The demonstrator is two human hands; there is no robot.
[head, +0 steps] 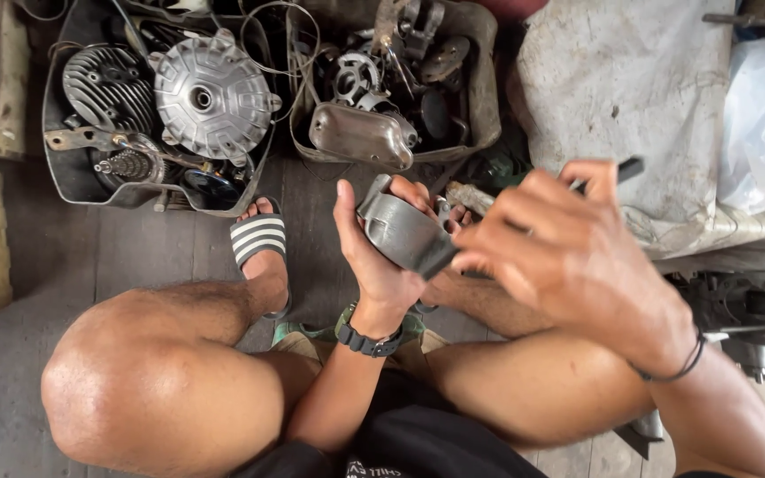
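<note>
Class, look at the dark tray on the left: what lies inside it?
Inside the dark tray lie a finned cylinder, a round ribbed hub cover, a small gear and loose wires. Whatever sits beneath these parts is covered.

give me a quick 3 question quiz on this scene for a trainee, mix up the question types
1. True or false: the left hand grips a grey metal cylinder part.
2. Multiple choice: the right hand holds a) a hammer b) a thin dark tool c) nothing.
3. Fill in: the round finned hub cover lies in the ___ of the two trays of parts on the floor.

Key: 1 true; 2 b; 3 left tray, not the right tray.
</note>
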